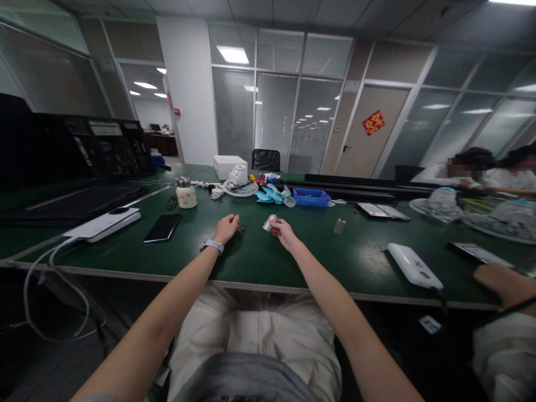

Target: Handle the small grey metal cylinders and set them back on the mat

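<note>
"One silver can (268,223): who has it?"

"The right hand (286,233) grips it, thumb and fingers at its right side. It's tilted, in front of the wearer. I can't tell whether it touches the green table (268,265)."

"And the left hand (226,228)?"

"Left of the can and apart from it, fingers curled in. A small dark piece (240,229) is at the fingertips; I can't tell whether they hold it. That wrist wears a watch (212,245)."

"Anything near the two hands?"

"Off to the right, a cylinder (339,225) stands on the table. Left of the left hand lies a phone (162,228), with a jar (186,196) upright behind it."

"Further back?"

"Pale blue blades (273,195) lie just left of a blue bin (310,201); what it holds is too small to tell. Left of the blades is a white grille (240,191), and behind that a white box (230,167). Long black bars (355,190) run behind the bin and off to the right."

"And out to the sides?"

"To the left, a white case (104,223). To the right, a white device (414,265), then another person's hand (492,277). Two people (473,170) sit beyond."
</note>
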A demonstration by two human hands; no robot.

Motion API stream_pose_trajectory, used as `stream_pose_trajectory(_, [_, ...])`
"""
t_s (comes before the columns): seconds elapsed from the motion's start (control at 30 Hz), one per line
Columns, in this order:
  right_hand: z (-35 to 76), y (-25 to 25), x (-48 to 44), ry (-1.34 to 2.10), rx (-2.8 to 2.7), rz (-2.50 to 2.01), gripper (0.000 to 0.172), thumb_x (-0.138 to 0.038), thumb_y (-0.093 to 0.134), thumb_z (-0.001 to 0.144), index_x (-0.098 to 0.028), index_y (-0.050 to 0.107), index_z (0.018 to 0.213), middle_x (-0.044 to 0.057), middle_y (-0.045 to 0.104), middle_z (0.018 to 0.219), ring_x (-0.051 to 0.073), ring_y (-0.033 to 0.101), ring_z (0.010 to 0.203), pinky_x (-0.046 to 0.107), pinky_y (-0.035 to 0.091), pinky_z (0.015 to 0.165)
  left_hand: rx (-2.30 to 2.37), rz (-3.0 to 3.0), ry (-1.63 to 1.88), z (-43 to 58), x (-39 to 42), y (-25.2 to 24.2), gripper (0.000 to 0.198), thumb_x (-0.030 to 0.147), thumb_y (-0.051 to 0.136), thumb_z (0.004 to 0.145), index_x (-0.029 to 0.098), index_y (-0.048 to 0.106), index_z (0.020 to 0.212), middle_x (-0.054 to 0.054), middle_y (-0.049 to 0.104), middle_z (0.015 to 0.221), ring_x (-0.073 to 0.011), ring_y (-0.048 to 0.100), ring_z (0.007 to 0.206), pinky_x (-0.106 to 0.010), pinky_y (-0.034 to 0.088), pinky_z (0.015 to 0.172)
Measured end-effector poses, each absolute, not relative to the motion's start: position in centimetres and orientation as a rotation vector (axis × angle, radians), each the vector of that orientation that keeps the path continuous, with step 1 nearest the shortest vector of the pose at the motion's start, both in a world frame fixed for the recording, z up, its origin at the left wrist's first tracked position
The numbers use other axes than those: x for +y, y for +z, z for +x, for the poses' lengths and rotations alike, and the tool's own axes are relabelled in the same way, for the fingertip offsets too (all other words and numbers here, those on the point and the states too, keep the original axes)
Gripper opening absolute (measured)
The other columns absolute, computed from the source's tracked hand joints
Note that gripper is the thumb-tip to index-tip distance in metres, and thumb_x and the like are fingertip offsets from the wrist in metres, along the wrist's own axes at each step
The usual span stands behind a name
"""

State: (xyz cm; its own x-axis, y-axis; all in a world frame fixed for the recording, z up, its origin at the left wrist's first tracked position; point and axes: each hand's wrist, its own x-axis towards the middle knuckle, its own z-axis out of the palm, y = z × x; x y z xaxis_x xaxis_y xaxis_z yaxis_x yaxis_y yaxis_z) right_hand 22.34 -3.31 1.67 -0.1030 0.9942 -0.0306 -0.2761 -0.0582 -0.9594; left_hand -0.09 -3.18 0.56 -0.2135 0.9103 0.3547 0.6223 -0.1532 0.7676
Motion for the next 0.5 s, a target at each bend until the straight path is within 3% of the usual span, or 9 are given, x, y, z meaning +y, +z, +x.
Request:
stream_pose_trajectory(0.2, [22.4,2.7,-4.3,1.520,-0.884,-0.988,0.010,-0.024,0.066,0.079,-0.016,0.059,0.078,0.000,0.063,0.063,0.008,0.055,0.050,0.019,0.037,0.048,1.809,1.759,1.289,0.0,-3.2,0.6,0.034,0.045,0.040,0.086,0.020,0.057,0.068,-0.003,0.067,0.068,-0.0168,0.061,0.066,-0.026,0.041,0.064])
stream_pose_trajectory(0.5, [23.1,3.4,-4.6,1.590,-0.730,-1.020,0.019,-0.037,0.063,0.084,-0.018,0.059,0.080,-0.001,0.060,0.065,0.007,0.056,0.053,0.016,0.038,0.045,1.826,1.777,1.263,-0.1,-3.1,0.4,0.036,0.046,0.040,0.086,0.020,0.059,0.070,-0.003,0.067,0.069,-0.0167,0.060,0.067,-0.026,0.040,0.063])
